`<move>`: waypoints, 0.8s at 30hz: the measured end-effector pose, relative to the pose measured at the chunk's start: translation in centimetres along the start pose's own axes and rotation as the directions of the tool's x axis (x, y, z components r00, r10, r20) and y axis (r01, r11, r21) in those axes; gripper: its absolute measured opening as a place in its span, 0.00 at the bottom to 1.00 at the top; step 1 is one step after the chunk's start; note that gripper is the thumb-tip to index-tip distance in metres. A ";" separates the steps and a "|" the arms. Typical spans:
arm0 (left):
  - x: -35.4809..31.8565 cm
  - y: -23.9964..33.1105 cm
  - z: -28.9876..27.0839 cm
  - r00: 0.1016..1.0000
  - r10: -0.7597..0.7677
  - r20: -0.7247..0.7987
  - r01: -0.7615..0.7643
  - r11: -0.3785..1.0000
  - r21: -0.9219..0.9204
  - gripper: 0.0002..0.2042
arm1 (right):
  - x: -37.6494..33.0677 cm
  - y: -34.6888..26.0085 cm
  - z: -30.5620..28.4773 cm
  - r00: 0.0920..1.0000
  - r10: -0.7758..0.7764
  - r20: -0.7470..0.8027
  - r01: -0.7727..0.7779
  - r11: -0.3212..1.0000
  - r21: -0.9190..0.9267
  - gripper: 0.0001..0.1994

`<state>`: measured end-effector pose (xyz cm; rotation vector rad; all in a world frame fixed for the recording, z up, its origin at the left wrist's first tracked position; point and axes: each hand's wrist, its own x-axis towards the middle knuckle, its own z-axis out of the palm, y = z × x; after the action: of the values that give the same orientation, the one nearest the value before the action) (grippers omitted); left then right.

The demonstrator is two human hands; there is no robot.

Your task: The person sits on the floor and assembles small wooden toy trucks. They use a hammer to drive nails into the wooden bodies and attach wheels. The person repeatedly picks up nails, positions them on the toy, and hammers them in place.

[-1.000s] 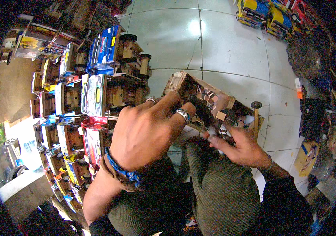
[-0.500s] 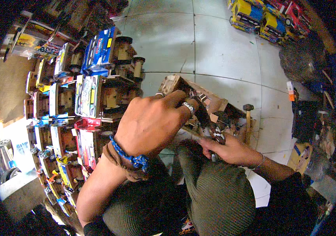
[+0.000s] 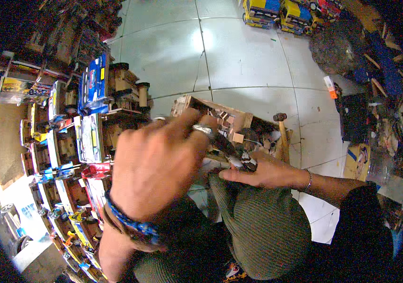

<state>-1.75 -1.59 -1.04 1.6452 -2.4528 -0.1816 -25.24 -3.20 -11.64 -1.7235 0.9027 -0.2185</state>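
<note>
My left hand point(image 3: 159, 158), ringed and wearing a blue braided band, is raised over the near left side of a wooden box point(image 3: 178, 106). Its fingers are curled, their tips hidden and partly blurred. Just beyond them runs a dark elongated piece point(image 3: 227, 147) with a mottled white end; its exact kind is unclear. My right hand point(image 3: 274, 172) is closed round that end, thumb toward me, above my knee. Small wooden blocks point(image 3: 238, 137) and other bits lie inside the box. A hammer point(image 3: 282, 137) with a wooden handle rests at the box's right end.
Rows of wooden toy trucks point(image 3: 88, 137) stand close on my left. More yellow and blue toy trucks point(image 3: 263, 12) are at the far right on the tiled floor point(image 3: 244, 52). A dark bag point(image 3: 333, 47), a black case point(image 3: 355, 118) and an orange-and-white small box point(image 3: 330, 87) lie to the right.
My left hand has drawn back toward me and left, uncovering more of the box. My right hand keeps its hold on the dark piece. The whole view has shifted slightly.
</note>
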 end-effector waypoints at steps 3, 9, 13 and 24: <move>-0.2 -0.6 -0.3 0.992 -0.090 -0.090 0.067 0.971 -0.230 0.05 | -0.2 -0.6 -1.1 0.990 0.140 -0.026 -0.142 0.984 -0.110 0.23; -0.8 -0.8 0.5 0.950 -0.222 -0.218 0.115 0.902 -0.417 0.10 | 0.0 -1.9 -2.4 0.990 0.013 -0.141 -0.009 1.000 0.024 0.15; -0.9 -0.2 0.7 0.935 -0.289 -0.207 0.138 0.831 -0.539 0.12 | -0.5 -2.1 -2.2 0.949 -0.124 -0.291 0.083 0.986 -0.148 0.15; -1.1 -0.9 0.9 0.801 -0.589 -0.105 0.206 0.436 -0.876 0.19 | 1.3 -3.4 -4.3 0.977 0.024 -0.210 -0.034 0.998 -0.043 0.17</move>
<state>-0.74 -0.85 -2.19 1.5173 -1.2101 -0.8514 -25.21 -6.95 -7.42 -1.7519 1.0932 -0.3676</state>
